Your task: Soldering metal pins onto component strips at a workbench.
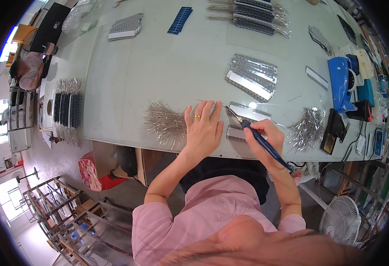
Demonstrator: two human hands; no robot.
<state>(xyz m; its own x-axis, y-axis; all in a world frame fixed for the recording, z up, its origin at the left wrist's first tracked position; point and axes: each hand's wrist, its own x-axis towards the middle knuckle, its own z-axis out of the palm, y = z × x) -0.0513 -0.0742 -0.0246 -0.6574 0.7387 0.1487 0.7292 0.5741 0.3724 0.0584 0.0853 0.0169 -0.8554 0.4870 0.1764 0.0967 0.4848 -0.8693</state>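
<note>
Your right hand [266, 138] grips the blue iron [261, 141] like a pen, probably for fine control: its tip slants up and leftward toward the end of the near strip [251, 111]. Whether tip and strip touch is too small to tell. Your left hand [204, 128] is spread palm down with its fingertips just left of that end, which would suit steadying something small there; I cannot tell whether they pinch a wire. A second strip [235, 133] lies nearer you, partly behind your right hand.

The left heap [163, 123] of wires sits right beside your left hand, seemingly for easy picking, and the right heap [307, 129] lies beyond your right hand. The fanned strips [252, 77] lie farther out, apparently clear of your elbows. The black stand [329, 128] stands on the right, perhaps so the iron can be put down on its own side.

The pale worktop [159, 75] looks smooth and slightly glossy, throwing back a bright spot near the strips. Dark bundles [68, 110] with wires rest at its left, and a blue device [340, 84] stands at its right. Around you are a metal rack [83, 208] and a red seat [97, 173] on the left, a white fan [340, 220] at lower right, and another person [29, 73] seated at far left.
</note>
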